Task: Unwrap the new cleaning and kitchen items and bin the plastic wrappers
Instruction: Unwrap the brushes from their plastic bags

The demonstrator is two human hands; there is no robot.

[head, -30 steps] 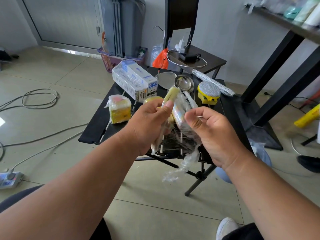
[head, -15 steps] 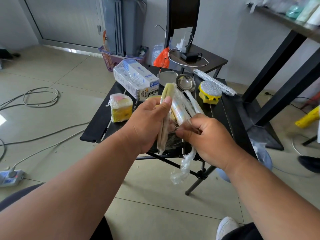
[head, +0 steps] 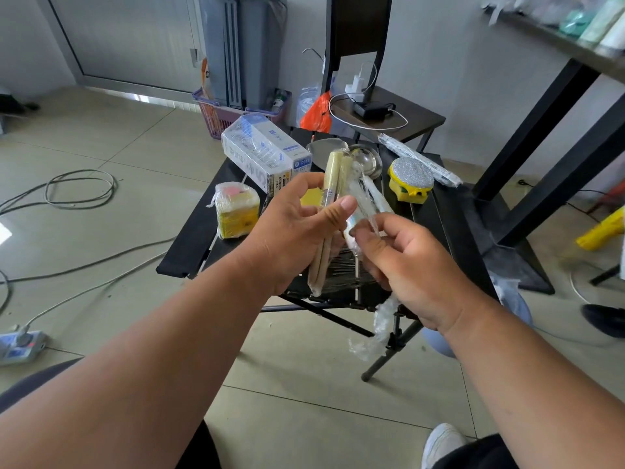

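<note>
My left hand [head: 297,228] grips a bundle of pale wooden-handled utensils [head: 333,170] upright over the black folding table [head: 196,245]. Clear plastic wrap [head: 367,198] still clings to the bundle's right side. My right hand [head: 406,262] pinches that wrap beside the bundle, and a loose strip of plastic [head: 380,326] hangs below my right palm.
On the table lie a wrapped white box [head: 263,154], a wrapped yellow sponge pack [head: 236,209], a metal ladle [head: 367,160], a glittery yellow scrubber [head: 411,179] and a long wrapped item [head: 419,160]. Cables [head: 81,187] cross the floor at left. A side table [head: 399,120] stands behind.
My right hand has pulled the wrap off to the right and down; the bundle in my left hand stands more upright and more bare wood shows.
</note>
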